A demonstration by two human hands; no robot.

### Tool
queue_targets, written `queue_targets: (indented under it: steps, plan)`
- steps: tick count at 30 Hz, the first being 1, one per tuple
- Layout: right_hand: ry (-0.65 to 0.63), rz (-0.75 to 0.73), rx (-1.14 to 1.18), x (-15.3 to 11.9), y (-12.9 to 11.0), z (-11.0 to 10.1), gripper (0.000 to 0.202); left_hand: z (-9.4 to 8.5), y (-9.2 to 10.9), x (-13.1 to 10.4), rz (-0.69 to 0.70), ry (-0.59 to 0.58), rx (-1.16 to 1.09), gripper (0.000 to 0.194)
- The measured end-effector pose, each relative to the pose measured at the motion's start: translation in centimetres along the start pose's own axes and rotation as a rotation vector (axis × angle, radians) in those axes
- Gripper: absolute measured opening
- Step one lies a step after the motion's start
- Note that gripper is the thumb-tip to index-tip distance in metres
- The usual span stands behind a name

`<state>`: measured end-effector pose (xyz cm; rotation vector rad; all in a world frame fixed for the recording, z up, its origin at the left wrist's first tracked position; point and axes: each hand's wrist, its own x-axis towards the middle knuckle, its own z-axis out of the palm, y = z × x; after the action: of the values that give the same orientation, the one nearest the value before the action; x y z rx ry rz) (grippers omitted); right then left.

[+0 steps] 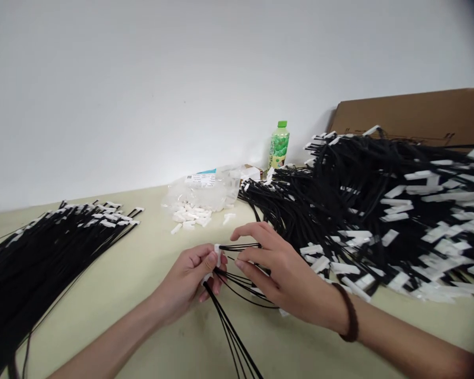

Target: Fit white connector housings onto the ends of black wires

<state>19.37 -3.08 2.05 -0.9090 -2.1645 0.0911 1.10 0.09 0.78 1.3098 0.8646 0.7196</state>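
Note:
In the middle of the head view, my left hand (pixel 184 281) is closed, pinching a white plastic connector (pixel 217 255) between thumb and fingers. Black wires (pixel 239 246) run from this connector to the right. A second white piece (pixel 206 279) shows under the left thumb, with more black wires (pixel 227 326) hanging down toward the front edge of the view. My right hand (pixel 286 276) is just right of the connector. Its thumb and a finger are pinched around a thin black wire (pixel 231 258), whose tip points at the connector. The right index finger is raised.
Loose white connectors (pixel 191 216) spill from a clear plastic bag (pixel 205 187). A bundle of black cables (pixel 55 247) lies at left. A large heap of labelled cables (pixel 339 195) fills the right, before a cardboard box (pixel 411 116). A green-capped bottle (pixel 279 145) stands behind.

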Motion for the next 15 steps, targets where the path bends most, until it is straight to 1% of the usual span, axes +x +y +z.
queue_targets:
  steps: [7, 15]
  plan:
    - [0.017, 0.012, -0.026, 0.03, 0.19, 0.07, 0.018, -0.05, -0.09, 0.08, -0.014, -0.056, 0.019, 0.031]
    - [0.008, 0.034, -0.011, -0.01, 0.06, -0.01, 0.02, -0.18, -0.1, 0.31, -0.004, -0.063, 0.037, 0.029]
